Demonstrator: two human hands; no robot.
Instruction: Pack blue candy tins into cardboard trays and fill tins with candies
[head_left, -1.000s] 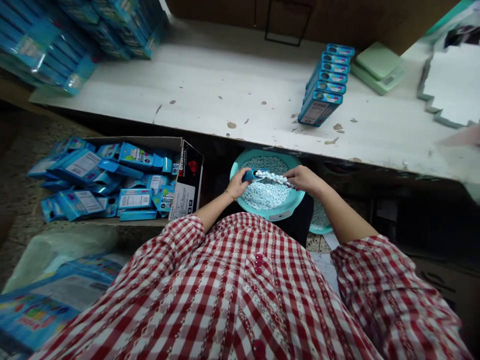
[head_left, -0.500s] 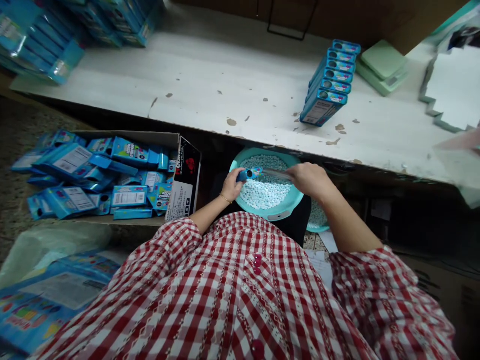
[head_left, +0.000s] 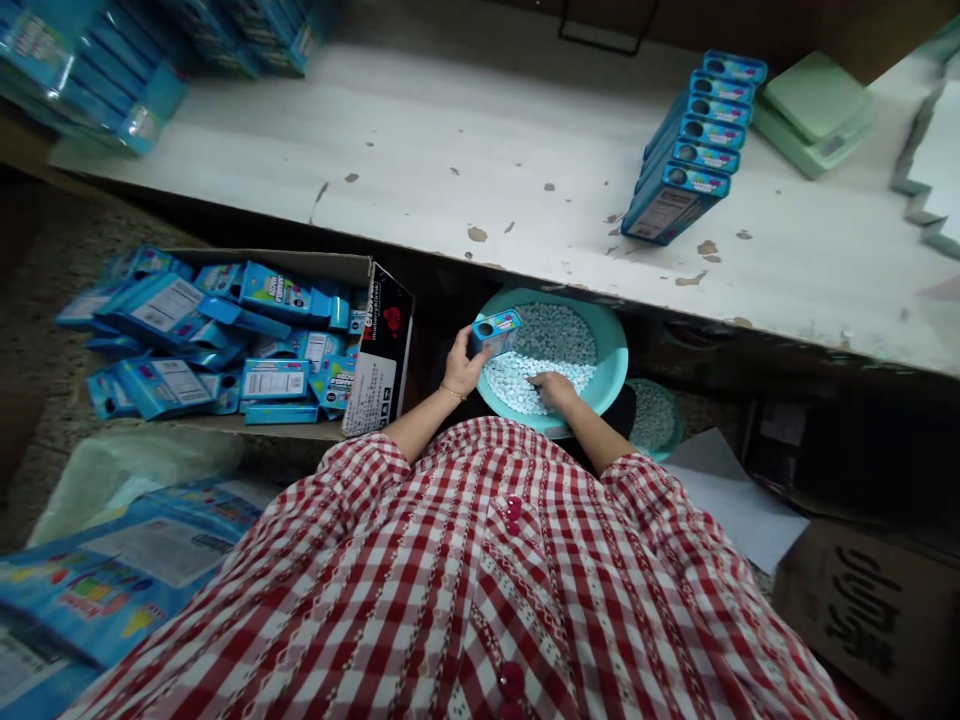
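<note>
Left hand (head_left: 461, 367): grasping one blue carton (head_left: 495, 337), held over the left side of a teal basin (head_left: 613, 352). Right hand (head_left: 556, 393): fingers at the pale pellets (head_left: 559, 330) in that basin; whether they clasp anything, I cannot tell. Left of the basin, I log a cardboard box (head_left: 373, 395) of loose cartons (head_left: 274, 380). Beyond, on the white table (head_left: 420, 170): six standing cartons (head_left: 667, 205) in a row, just beside a green scale (head_left: 817, 100).

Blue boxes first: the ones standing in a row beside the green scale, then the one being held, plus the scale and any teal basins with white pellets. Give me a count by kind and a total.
Row of blue boxes: 6
Held blue box: 1
Green scale: 1
Teal basins, large and small: 2
Total: 10
</note>
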